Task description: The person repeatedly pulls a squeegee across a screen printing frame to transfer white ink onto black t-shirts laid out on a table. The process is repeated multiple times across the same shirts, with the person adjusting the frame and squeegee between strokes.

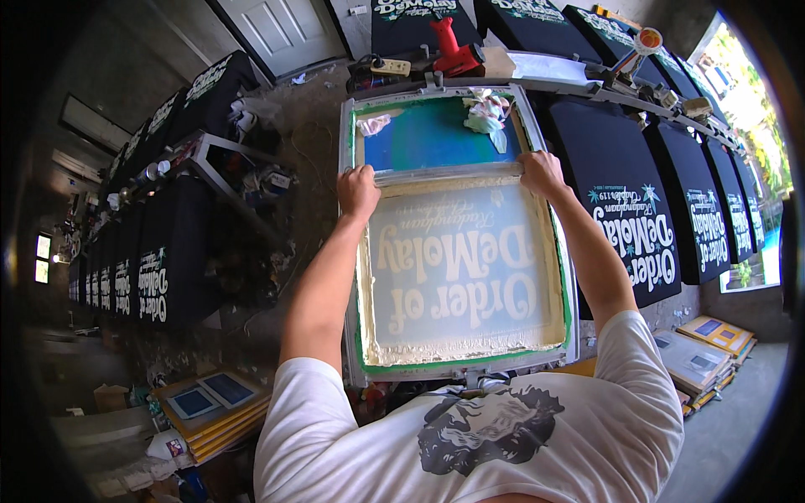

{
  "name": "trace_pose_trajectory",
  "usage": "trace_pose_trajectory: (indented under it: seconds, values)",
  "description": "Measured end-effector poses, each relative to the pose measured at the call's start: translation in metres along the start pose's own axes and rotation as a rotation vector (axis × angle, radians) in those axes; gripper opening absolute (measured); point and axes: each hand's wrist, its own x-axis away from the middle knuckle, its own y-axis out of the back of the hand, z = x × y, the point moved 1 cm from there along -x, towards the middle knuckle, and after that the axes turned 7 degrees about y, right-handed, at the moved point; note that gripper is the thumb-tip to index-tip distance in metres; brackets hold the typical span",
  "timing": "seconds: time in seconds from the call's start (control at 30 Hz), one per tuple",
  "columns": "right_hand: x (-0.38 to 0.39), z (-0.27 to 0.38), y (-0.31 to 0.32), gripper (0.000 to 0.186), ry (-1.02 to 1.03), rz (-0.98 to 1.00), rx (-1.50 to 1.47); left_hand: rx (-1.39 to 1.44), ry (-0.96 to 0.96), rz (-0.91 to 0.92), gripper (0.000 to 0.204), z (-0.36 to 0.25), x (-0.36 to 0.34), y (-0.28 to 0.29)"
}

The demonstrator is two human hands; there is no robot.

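Observation:
A silkscreen frame (350, 285) lies before me, its mesh showing pale mirrored lettering, with cream ink smeared over the near part. Across it runs a squeegee (449, 174), just short of the blue far section. My left hand (359, 193) is closed around the squeegee's left end, and my right hand (543, 174) grips its right end. Both forearms reach straight forward over the frame's sides. Beyond the squeegee, a crumpled multicoloured rag (488, 116) and a smaller pale wad (373, 125) rest on the blue area.
Black printed shirts on boards (616, 197) line the right side; more printed shirts (155, 260) stand at left. Past the frame are a red heat gun (454, 49) and a power strip (391, 66). Stacked screens (205, 411) sit low left, others (696, 360) low right.

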Motion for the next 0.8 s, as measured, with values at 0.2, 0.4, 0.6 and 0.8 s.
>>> trace_pose_trajectory:
  seconds: [0.2,0.4,0.6,0.8]
  values:
    - [0.069,0.002,-0.007,0.028,0.038,0.031,0.000,0.029,-0.110,-0.043,0.015,-0.011,0.068,0.027]
    - [0.211,0.039,-0.002,0.019,0.175,-0.024,-0.042,0.100,-0.125,-0.004,0.017,-0.041,0.194,0.107]
    - [0.342,0.081,0.014,0.027,0.159,-0.073,-0.177,0.190,-0.094,0.125,0.016,-0.075,0.297,0.185]
    - [0.313,0.075,0.030,0.021,0.155,-0.019,-0.138,0.168,-0.109,0.138,0.018,-0.067,0.262,0.180]
